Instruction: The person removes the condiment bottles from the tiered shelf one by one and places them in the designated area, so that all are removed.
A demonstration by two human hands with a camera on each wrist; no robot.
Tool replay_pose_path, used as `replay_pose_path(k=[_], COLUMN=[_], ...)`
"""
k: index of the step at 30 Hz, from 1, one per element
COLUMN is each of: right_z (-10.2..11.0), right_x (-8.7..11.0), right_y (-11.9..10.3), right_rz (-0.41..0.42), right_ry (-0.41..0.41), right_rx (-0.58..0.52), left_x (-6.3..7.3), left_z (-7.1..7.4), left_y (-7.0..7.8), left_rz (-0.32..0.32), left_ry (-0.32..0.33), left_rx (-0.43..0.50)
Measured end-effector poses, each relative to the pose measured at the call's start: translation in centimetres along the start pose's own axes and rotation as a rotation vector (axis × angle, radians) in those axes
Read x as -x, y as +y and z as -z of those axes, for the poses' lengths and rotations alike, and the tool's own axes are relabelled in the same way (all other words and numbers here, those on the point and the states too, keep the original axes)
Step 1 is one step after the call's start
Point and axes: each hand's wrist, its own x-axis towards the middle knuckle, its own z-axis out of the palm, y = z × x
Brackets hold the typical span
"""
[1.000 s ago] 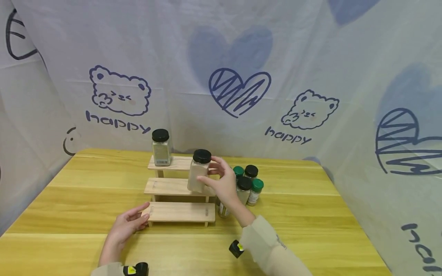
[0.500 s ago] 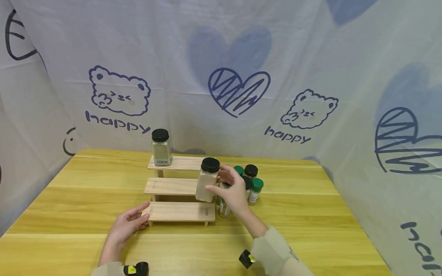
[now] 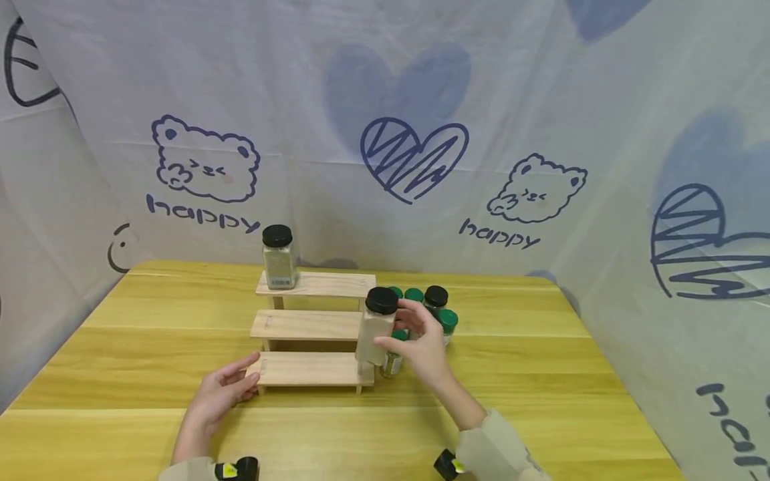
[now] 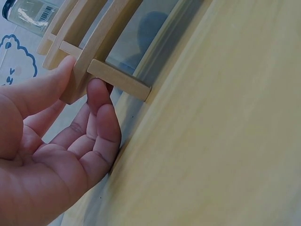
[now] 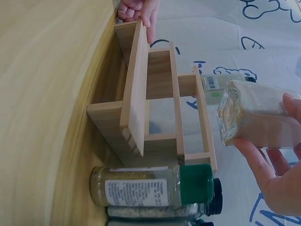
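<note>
My right hand (image 3: 424, 344) grips a clear square spice jar (image 3: 375, 334) with a black lid and pale powder inside. It is held in the air before the right end of a three-tier wooden rack (image 3: 313, 367); in the right wrist view the jar's base (image 5: 228, 115) is apart from the shelves. At the rack's left end, my left hand (image 3: 222, 397) pinches the lowest shelf, thumb above and fingers beneath, as the left wrist view shows. Another black-lidded spice jar (image 3: 279, 264) stands upright on the left of the top shelf.
Several spice jars stand on the table right of the rack, partly hidden by my right hand. One green-lidded jar (image 5: 136, 186) stands close beside the rack's front right end. A black-lidded jar (image 3: 436, 298) is farther back. A patterned cloth (image 3: 421, 220) hangs behind the table (image 3: 517, 374).
My right hand has carried the black-lidded jar right and down, from over the middle shelf to the rack's right end. My left hand has stayed on the lowest shelf.
</note>
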Motion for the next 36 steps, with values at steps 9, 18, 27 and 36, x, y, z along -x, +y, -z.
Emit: replay_pose_path(k=[9, 18, 27, 36], right_z=[1.6, 3.5, 5.4, 6.8], right_x=[1.1, 2.4, 3.2, 3.4], right_y=[0.4, 0.9, 1.9, 3.6], right_rz=[0.001, -0.023, -0.008, -0.046], right_ry=[0.0, -0.019, -0.053, -0.066], right_rx=[-0.012, 0.037, 0.015, 0.059], left_x=[-0.2, -0.2, -0.1, 0.0], left_z=[0.1, 0.1, 0.0, 0.0], left_y=[-0.3, -0.3, -0.2, -0.1], left_rz=[-0.01, -0.004, -0.004, -0.007], left_ry=[-0.005, -0.005, 0.002, 0.005], left_rx=[0.001, 0.0, 0.002, -0.012])
